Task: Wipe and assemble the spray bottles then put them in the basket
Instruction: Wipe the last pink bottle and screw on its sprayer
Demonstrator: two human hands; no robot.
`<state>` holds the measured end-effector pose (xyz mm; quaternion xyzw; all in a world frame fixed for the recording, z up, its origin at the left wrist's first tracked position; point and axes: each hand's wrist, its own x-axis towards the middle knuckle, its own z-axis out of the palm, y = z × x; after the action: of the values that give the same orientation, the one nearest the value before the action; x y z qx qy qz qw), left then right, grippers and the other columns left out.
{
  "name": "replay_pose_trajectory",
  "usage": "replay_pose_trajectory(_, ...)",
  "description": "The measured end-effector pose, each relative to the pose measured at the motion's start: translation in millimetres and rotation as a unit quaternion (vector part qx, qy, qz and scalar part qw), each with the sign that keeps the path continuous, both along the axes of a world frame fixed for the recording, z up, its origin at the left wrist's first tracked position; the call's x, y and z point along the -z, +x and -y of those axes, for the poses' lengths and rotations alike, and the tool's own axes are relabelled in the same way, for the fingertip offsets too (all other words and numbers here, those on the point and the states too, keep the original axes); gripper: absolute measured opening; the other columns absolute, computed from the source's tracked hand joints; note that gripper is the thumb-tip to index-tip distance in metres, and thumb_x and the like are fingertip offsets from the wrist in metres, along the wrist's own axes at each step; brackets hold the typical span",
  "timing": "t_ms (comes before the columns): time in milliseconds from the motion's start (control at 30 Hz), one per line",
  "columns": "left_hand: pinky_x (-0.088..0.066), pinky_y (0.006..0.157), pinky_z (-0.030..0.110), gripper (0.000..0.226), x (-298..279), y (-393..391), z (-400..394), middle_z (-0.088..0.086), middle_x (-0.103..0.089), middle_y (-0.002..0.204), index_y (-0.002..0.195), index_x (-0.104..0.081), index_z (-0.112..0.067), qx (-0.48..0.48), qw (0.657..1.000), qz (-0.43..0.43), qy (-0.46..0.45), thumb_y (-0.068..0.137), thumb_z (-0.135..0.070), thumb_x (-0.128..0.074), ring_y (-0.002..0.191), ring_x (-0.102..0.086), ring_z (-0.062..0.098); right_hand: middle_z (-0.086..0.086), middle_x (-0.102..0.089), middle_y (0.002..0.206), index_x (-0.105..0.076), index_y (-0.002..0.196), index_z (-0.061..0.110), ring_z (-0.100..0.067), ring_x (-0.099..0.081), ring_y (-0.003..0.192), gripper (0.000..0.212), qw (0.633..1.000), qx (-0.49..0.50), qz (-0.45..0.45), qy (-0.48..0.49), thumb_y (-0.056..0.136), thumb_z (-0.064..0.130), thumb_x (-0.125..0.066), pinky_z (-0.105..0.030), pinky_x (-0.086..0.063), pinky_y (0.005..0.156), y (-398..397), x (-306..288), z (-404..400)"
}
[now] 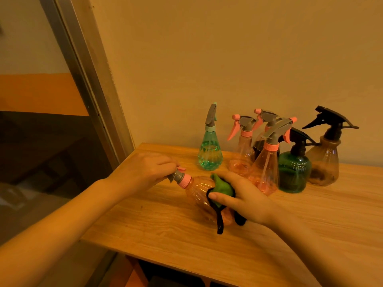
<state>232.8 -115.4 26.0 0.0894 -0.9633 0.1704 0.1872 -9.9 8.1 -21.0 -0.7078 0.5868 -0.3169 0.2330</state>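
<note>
A clear pink spray bottle [200,191] lies tilted on the wooden table [165,228], its grey and pink spray head pointing left. My left hand [145,170] grips that spray head [179,178]. My right hand [244,197] presses a green cloth with black edging [285,188] against the bottle's body, thumb on the cloth. The lower part of the bottle is hidden under the cloth and hand.
Several assembled spray bottles stand by the wall: a teal one [209,154], pink ones [266,170], a dark green one [294,172] and a brown one [324,162]. A window frame [87,79] runs along the left. No basket is in view.
</note>
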Motion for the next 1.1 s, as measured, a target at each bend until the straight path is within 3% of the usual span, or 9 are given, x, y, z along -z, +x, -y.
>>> replay_pose_trajectory(200, -0.058, 0.062, 0.031, 0.016, 3, -7, -4, 0.007, -0.071, 0.099, 0.090, -0.070, -0.010, 0.017, 1.000, -0.022, -0.009, 0.077, -0.020, -0.068, 0.084, -0.069, 0.021, 0.007, -0.059, 0.106, -0.056, 0.119, 0.024, -0.008, -0.054, 0.094, 0.046, 0.998, -0.018, -0.050, -0.033, 0.083, 0.052, -0.062, -0.039, -0.047, 0.083, 15, -13, 9)
replay_pose_trajectory(367, -0.055, 0.083, 0.031, 0.033, 10, -3, -1, 0.000, -0.063, 0.121, 0.101, -0.066, -0.017, -0.077, 0.989, -0.058, 0.114, 0.072, -0.016, -0.080, 0.106, -0.058, 0.011, 0.016, -0.053, 0.121, -0.046, 0.132, 0.036, -0.002, -0.049, 0.110, 0.065, 0.999, 0.003, -0.027, -0.035, 0.075, 0.058, -0.066, -0.030, -0.045, 0.094, 6, 2, 3)
replay_pose_trajectory(433, -0.038, 0.096, 0.013, 0.042, 8, -1, -1, -0.014, -0.051, 0.131, 0.115, -0.061, -0.025, -0.120, 0.974, -0.031, 0.191, 0.076, -0.034, -0.074, 0.116, -0.042, -0.002, 0.025, -0.047, 0.120, -0.041, 0.133, 0.040, 0.006, -0.045, 0.112, 0.070, 0.999, 0.013, -0.014, -0.037, 0.071, 0.062, -0.065, -0.020, -0.040, 0.095, 3, 6, -2)
replay_pose_trajectory(533, -0.022, 0.090, -0.001, 0.064, -3, 1, -4, -0.027, -0.037, 0.131, 0.121, -0.054, -0.034, -0.148, 0.947, 0.027, 0.284, 0.069, -0.072, -0.055, 0.122, -0.032, -0.009, 0.032, -0.044, 0.120, -0.036, 0.131, 0.047, 0.010, -0.044, 0.113, 0.076, 0.999, 0.034, 0.005, -0.039, 0.063, 0.072, -0.061, -0.016, -0.039, 0.094, -3, 16, -10)
replay_pose_trajectory(633, -0.031, 0.090, 0.005, 0.060, -8, -3, -7, -0.018, -0.047, 0.133, 0.105, -0.060, -0.033, -0.148, 0.937, 0.021, 0.317, 0.071, -0.080, -0.043, 0.115, -0.039, -0.010, 0.030, -0.045, 0.125, -0.036, 0.133, 0.049, 0.006, -0.047, 0.115, 0.082, 0.998, 0.046, 0.032, -0.036, 0.060, 0.077, -0.063, -0.020, -0.044, 0.093, -8, 26, -15)
replay_pose_trajectory(733, -0.045, 0.084, 0.019, 0.045, -14, -15, -8, -0.011, -0.058, 0.119, 0.090, -0.055, -0.036, -0.193, 0.926, 0.067, 0.317, 0.069, -0.075, -0.045, 0.105, -0.051, 0.001, 0.034, -0.041, 0.123, -0.032, 0.130, 0.051, 0.014, -0.040, 0.117, 0.078, 0.998, 0.044, 0.015, -0.052, 0.063, 0.070, -0.067, -0.008, -0.036, 0.093, -5, 29, -18)
replay_pose_trajectory(800, -0.045, 0.080, 0.021, 0.052, -17, -22, -14, -0.014, -0.057, 0.112, 0.103, -0.056, -0.035, -0.209, 0.912, 0.105, 0.336, 0.069, -0.073, -0.049, 0.099, -0.052, 0.003, 0.035, -0.040, 0.121, -0.034, 0.132, 0.047, 0.018, -0.037, 0.115, 0.077, 0.997, 0.041, 0.004, -0.061, 0.066, 0.061, -0.072, -0.002, -0.032, 0.090, -3, 29, -19)
replay_pose_trajectory(900, -0.045, 0.088, 0.021, 0.070, -15, -32, -24, -0.015, -0.051, 0.127, 0.132, -0.043, -0.032, -0.217, 0.899, 0.141, 0.354, 0.072, -0.060, -0.067, 0.107, -0.048, 0.000, 0.037, -0.040, 0.117, -0.040, 0.134, 0.039, 0.021, -0.037, 0.111, 0.077, 0.997, 0.044, -0.003, -0.064, 0.067, 0.057, -0.074, 0.000, -0.032, 0.088, -3, 29, -17)
replay_pose_trajectory(1100, -0.031, 0.108, 0.046, 0.099, 2, -48, -40, -0.008, -0.036, 0.147, 0.146, -0.014, -0.039, -0.263, 0.915, 0.180, 0.246, 0.068, -0.064, -0.069, 0.135, -0.030, 0.018, 0.035, -0.044, 0.116, -0.040, 0.131, 0.042, 0.017, -0.041, 0.112, 0.073, 0.996, 0.050, 0.019, -0.066, 0.068, 0.054, -0.075, -0.004, -0.036, 0.087, -4, 30, -16)
